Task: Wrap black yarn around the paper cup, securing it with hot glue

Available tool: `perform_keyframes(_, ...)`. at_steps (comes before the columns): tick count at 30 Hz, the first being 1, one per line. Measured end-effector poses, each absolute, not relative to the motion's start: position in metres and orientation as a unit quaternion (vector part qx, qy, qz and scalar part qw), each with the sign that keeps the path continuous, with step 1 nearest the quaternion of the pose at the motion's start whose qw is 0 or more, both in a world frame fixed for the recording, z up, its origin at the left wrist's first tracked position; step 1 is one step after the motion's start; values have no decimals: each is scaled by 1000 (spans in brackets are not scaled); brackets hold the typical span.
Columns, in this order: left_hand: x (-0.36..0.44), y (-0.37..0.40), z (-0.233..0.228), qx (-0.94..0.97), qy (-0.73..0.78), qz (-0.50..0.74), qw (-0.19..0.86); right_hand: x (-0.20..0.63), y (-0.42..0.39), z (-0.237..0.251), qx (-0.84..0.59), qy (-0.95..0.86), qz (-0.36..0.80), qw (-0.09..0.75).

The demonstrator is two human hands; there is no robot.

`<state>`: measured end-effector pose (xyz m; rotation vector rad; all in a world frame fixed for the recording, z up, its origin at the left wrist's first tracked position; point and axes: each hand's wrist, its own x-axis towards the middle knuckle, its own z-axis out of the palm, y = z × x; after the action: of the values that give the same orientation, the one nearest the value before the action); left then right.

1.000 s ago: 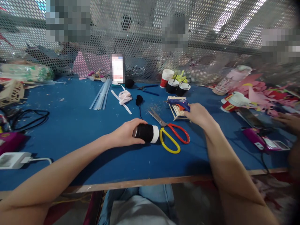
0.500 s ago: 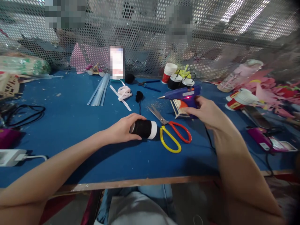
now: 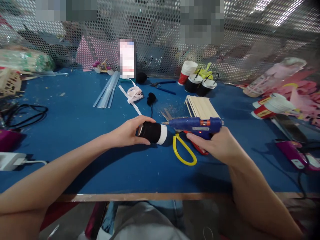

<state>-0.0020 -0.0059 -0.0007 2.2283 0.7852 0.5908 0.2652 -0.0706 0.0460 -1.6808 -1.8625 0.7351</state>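
Observation:
My left hand (image 3: pixel 132 131) is wrapped round a paper cup (image 3: pixel 151 132) with a black band and a white end, lying on its side just over the table. A blue hot glue gun (image 3: pixel 192 125) with a lit red light is gripped in my right hand (image 3: pixel 217 143). Its metal nozzle points left and sits close to the upper edge of the cup's white end; I cannot tell whether they touch. Scissors (image 3: pixel 185 155) with one yellow and one red handle lie below the gun, which partly covers them.
Behind the gun stands a small wooden-stick rack (image 3: pixel 203 106). Pale ribbon (image 3: pixel 133 94), clear glue sticks (image 3: pixel 107 91), pliers (image 3: pixel 163 86) and a black pompom (image 3: pixel 151 99) lie farther back. Small black cups (image 3: pixel 193 83) with handles stand near the mesh (image 3: pixel 155 50). Paper cups (image 3: pixel 272 106) lie at right.
My right hand has brought the glue gun down and left, from above the stick rack to the cup's white end. My left hand keeps its hold on the cup. The view has shifted slightly.

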Motion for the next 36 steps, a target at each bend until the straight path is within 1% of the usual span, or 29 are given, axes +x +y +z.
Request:
perform_keyframes(5,-2,-4,-2,855,312,225,347,264,-77,43,-648,-662,271,261)
perform_keyframes(11,-1,-4,-2,852,323,222,348,265,-78,36,-647,-675,244,258)
perform_keyframes(27,-1,-4,-2,854,326,222,338,253,-82,58,-660,-675,233,234)
perform_keyframes(36,-1,-5,-1,860,329,215,325,253,-84,58,-642,-697,200,248)
